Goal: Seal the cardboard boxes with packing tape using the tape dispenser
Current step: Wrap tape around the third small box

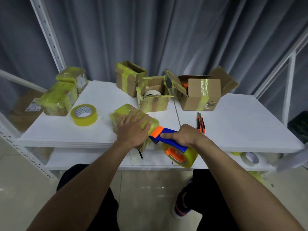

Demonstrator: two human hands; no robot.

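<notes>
R hand [185, 135] grips dispenser [168, 139] handle at desk [233, 122] front edge, nose touching box [123, 114] right end. L hand [133, 129] flat on box top, fingers straight, hiding box's near side.

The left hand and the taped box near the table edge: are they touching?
Touching. The head view shows the left hand lying flat on top of the taped box, fingers straight.

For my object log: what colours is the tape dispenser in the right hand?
The tape dispenser is blue with orange parts; shows best in the head view.
</notes>
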